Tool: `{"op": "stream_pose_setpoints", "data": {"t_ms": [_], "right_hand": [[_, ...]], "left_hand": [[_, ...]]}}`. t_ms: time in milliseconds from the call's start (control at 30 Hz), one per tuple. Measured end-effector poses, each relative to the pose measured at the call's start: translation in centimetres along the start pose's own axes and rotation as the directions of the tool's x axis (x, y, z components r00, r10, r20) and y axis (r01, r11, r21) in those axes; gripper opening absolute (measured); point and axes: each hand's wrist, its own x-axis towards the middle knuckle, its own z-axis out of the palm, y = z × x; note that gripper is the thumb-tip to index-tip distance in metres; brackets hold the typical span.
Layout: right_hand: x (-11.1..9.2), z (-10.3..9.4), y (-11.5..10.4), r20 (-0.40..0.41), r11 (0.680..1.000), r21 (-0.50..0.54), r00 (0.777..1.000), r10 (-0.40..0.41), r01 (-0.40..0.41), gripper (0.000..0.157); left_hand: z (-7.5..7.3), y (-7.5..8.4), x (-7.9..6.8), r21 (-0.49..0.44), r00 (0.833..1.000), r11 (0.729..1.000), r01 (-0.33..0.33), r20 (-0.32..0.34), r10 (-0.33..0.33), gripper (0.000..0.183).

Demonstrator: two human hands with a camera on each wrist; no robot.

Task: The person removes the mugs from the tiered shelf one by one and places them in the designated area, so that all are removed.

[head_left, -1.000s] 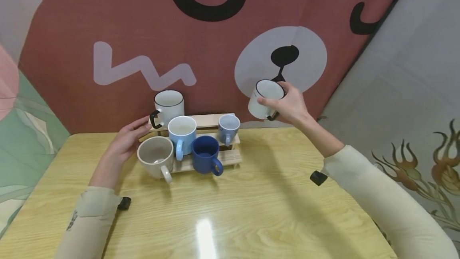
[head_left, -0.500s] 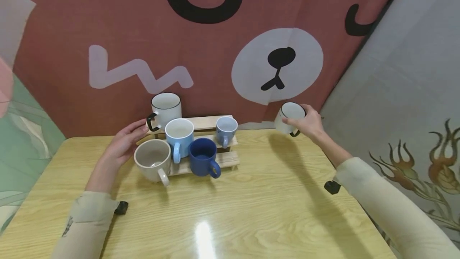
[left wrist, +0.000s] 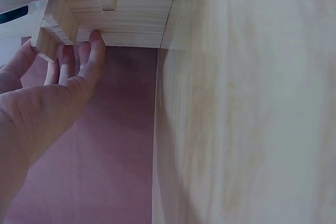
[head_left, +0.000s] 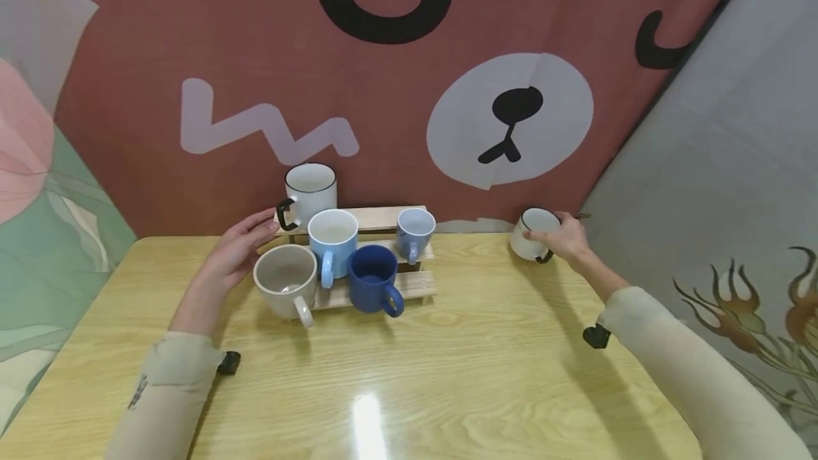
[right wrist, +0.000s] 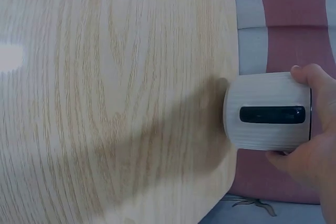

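Note:
My right hand (head_left: 565, 236) grips a white mug with a black rim and black handle (right wrist: 268, 92) around its upper part, at the table's back right. Its base is at or just above the table; I cannot tell which. My left hand (head_left: 236, 250) holds the left end of a tiered wooden rack (left wrist: 60, 22), thumb on one side and fingers on the other. On the rack's top tier stands another white, black-rimmed mug (head_left: 313, 194). Below it are a light blue mug (head_left: 335, 236) and a small pale blue cup (head_left: 414, 229). The lowest tier bears a dark blue mug (head_left: 371, 282) and a beige mug (head_left: 281, 293).
The wood-grain table (head_left: 460, 368) spreads out in front of the rack. A reddish-brown cloth with a bear face (head_left: 396, 91) hangs right behind the rack. A grey curtain (head_left: 722, 162) hangs at the right.
My right hand has carried the white mug to the right and down, from the air to the table's back right. The left hand keeps its hold on the rack.

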Motion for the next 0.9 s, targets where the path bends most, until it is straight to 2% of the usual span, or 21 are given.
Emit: {"op": "stream_pose_setpoints", "data": {"t_ms": [167, 367, 567, 700, 900], "right_hand": [[0.4, 0.6, 1.3, 0.022, 0.999, 0.018, 0.999, 0.046, -0.047, 0.117], [0.7, 1.1, 2.2, 0.018, 0.997, 0.053, 0.998, 0.056, -0.057, 0.117], [0.7, 1.0, 2.2, 0.036, 0.989, 0.121, 0.997, 0.075, -0.079, 0.117], [0.9, 0.9, 2.2, 0.061, 0.990, 0.117, 0.995, 0.075, -0.082, 0.118], [1.4, 0.8, 1.7, 0.110, 0.990, 0.121, 0.992, 0.054, -0.067, 0.120]], "left_hand": [[0.2, -0.2, 0.2, -0.005, 1.000, 1.000, 0.002, 0.009, -0.002, 0.037], [0.2, -0.3, 0.2, -0.018, 1.000, 1.000, 0.005, 0.011, -0.005, 0.032], [0.3, -0.1, 0.4, 0.011, 1.000, 1.000, 0.006, 0.005, -0.006, 0.037], [0.4, 0.1, 0.3, 0.026, 1.000, 1.000, 0.004, 0.006, -0.004, 0.041], [0.3, 0.2, 0.1, 0.014, 1.000, 1.000, -0.009, 0.000, 0.009, 0.033]]}}
